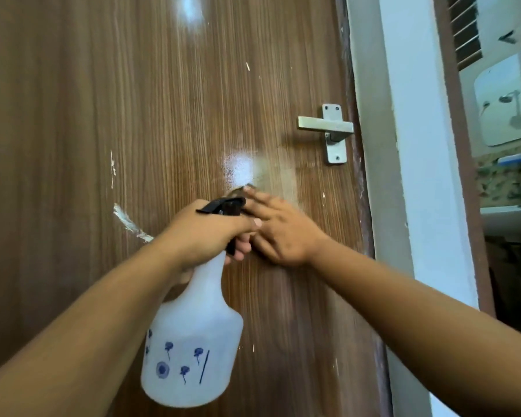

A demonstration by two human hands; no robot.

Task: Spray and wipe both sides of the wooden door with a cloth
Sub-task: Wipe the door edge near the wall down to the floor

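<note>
Wood-grain door [163,115] fills the head view; the left hand [205,233] grips a white spray bottle [193,341] by its trigger, nozzle close to the panel. The right hand [280,233] presses flat against the door, fingers straight; a cloth, if under it, is hidden. Mist may catch those fingers or run in streaks.

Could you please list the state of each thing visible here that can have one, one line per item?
Wooden door: partly open, with a wet, shiny patch below the handle.
Door handle: horizontal, untouched.
Spray bottle: held tilted, nozzle toward the door.
Left hand: grips the bottle's neck and trigger.
Right hand: flat on the door, fingers straight; no cloth can be made out under it.
</note>
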